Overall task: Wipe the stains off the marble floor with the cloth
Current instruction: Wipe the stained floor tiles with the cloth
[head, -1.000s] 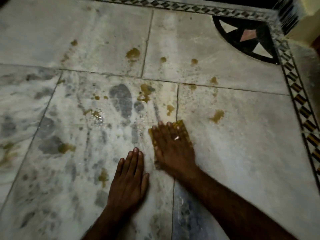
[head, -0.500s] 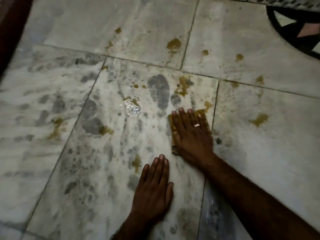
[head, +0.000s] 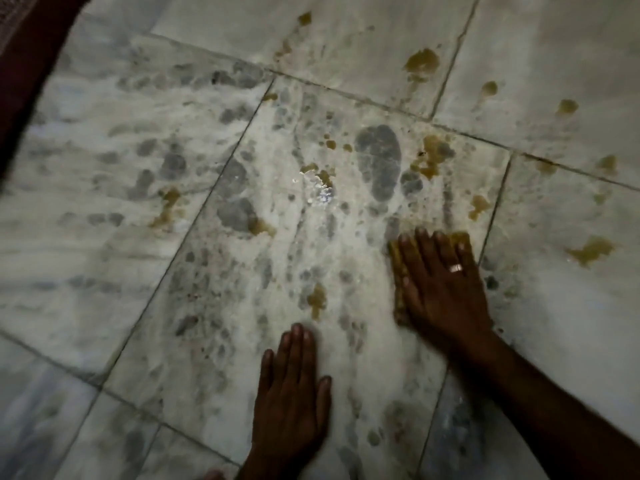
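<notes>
Pressing down flat, your right hand covers a yellowish cloth on the marble floor, fingers stretched long and only slightly spread, a pale ring on one of them. The cloth shows only as a folded, rough-edged strip along the hand's left side and a corner past the fingertips; the rest is hidden under your palm. You are not gripping it, just pinning it to the stone.

Your left hand lies palm down on bare marble nearer to you, fingers straight and close together, thumb angled out, holding nothing. It is apart from the cloth.

The floor is made of large white slabs with cloudy grey veining, split by thin dark grout lines. The slab under both hands looks wet and streaky, with a small glint of light on a puddle.

Brownish-yellow stains are scattered widely. One irregular blot lies between your two hands, just left of the cloth. A larger smear sits beyond your right fingertips beside a dark grey oval patch. Another ragged blotch lies on the slab to the right. More blots dot the far slabs. A dark red fabric edge crosses the upper left corner.
</notes>
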Available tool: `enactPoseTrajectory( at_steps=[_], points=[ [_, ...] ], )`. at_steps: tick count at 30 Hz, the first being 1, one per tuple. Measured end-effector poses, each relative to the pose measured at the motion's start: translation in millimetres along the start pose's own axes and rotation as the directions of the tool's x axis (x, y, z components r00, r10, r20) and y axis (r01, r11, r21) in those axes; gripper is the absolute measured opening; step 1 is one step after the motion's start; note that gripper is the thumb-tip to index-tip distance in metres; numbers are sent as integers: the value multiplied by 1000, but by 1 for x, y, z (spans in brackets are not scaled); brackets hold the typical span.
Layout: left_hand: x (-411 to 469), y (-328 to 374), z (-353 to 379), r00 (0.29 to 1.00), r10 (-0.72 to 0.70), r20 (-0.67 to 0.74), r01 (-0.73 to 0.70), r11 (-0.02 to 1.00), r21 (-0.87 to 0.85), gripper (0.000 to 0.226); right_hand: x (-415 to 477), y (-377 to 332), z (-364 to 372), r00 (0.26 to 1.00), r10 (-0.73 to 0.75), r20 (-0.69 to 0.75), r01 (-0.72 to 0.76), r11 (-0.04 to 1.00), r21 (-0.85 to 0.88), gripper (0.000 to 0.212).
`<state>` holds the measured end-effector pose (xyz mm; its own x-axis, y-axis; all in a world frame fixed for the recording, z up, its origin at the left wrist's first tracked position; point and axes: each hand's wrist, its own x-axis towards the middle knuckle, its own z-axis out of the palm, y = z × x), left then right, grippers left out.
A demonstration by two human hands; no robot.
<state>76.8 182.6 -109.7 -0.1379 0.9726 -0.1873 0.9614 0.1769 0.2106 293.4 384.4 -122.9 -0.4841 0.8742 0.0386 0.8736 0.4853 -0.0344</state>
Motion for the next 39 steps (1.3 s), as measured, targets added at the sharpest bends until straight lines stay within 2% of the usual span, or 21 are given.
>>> enactPoseTrajectory(
  at_steps=[1,3,8,11,14,16,18,20,22,25,28,31,34,36,39],
  points=[
    [0,-2,1,999,-42,-9,42,999,-6,66,19,-8,1,999,48,13,-48,999,18,63],
    [-1,-6,2,991,-126,-36,125,992,-16,66,47,-39,4,999,38,23,-39,998,45,65],
    [-1,-7,6,978,-193,-75,194,981,10,63,23,-122,7,970,-230,-85,238,965,112,62],
    [-2,-18,6,977,-199,-78,202,979,33,64,-31,-127,3,935,-344,-88,353,926,131,59],
    [-4,-37,3,980,-186,-76,188,982,23,65,-68,-100,-4,907,-418,-42,420,899,125,62],
    [-3,-48,0,977,-199,-75,201,979,28,65,-61,-76,-5,923,-385,-27,385,916,109,63],
    [0,-55,-1,981,-184,-69,187,982,35,66,-28,-62,-1,963,-271,-14,271,961,49,63],
    [0,-58,-2,983,-168,-69,171,985,40,66,17,-69,3,990,-138,15,137,990,37,65],
    [0,-58,-2,982,-169,-82,172,984,39,66,56,-98,5,992,-121,28,119,991,68,67],
    [1,-56,-1,980,-176,-95,180,983,27,65,68,-156,7,966,-260,-6,259,960,108,67],
    [-2,-60,2,982,-153,-112,156,987,26,63,20,-188,7,917,-397,-38,398,906,147,63],
    [-11,-62,3,983,-147,-107,149,989,8,65,-31,-170,4,866,-500,-20,498,856,140,66],
    [-13,-67,-4,955,-267,-127,267,964,-24,66,-47,-126,-2,811,-584,23,579,809,103,69],
    [0,-77,-12,936,-328,-127,326,945,-41,66,-22,-95,-2,838,-544,38,543,839,45,66],
    [32,-95,-19,947,-304,-107,305,952,-7,68,46,-78,3,953,-302,37,302,953,-1,64]
  ],
)
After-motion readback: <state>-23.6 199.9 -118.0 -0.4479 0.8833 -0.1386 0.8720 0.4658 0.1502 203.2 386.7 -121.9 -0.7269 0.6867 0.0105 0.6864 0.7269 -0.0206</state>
